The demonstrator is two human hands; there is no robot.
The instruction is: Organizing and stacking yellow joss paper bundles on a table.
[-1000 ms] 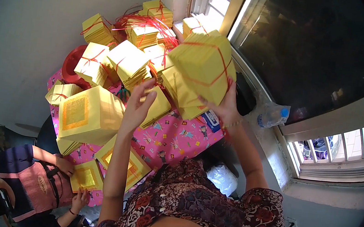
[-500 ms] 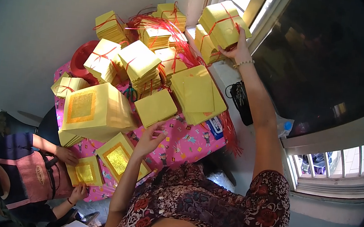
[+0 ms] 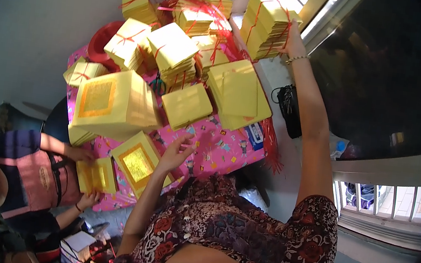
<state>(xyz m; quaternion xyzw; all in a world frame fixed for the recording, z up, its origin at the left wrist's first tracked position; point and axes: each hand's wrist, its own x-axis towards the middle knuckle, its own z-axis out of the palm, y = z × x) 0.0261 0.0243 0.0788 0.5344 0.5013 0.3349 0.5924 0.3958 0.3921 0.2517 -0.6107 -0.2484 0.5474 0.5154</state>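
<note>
My right hand (image 3: 292,40), arm stretched far to the upper right, grips the side of a red-tied bundle of yellow paper (image 3: 273,5). That bundle rests on another tied bundle (image 3: 258,44) by the window; some of my fingers are hidden behind the paper. My left hand (image 3: 176,153) hovers over the pink patterned tablecloth (image 3: 218,151), fingers loosely apart with nothing in them. Just beyond it lies a small yellow paper stack (image 3: 187,106). Nearby are a stack with a gold square (image 3: 140,163) and a big fanned pile (image 3: 134,103).
Tied bundles (image 3: 171,46) crowd the far table, with red ribbons (image 3: 205,7), a red bowl (image 3: 100,42) and scissors (image 3: 158,84). Loose yellow sheets (image 3: 239,95) lie at right, near a black pouch (image 3: 289,110). A co-worker (image 3: 37,172) at left handles a gold-marked sheet (image 3: 97,175).
My right hand has brought the tilted bundle down level onto the one below it. My left hand stays over the cloth. The whole view has shifted slightly.
</note>
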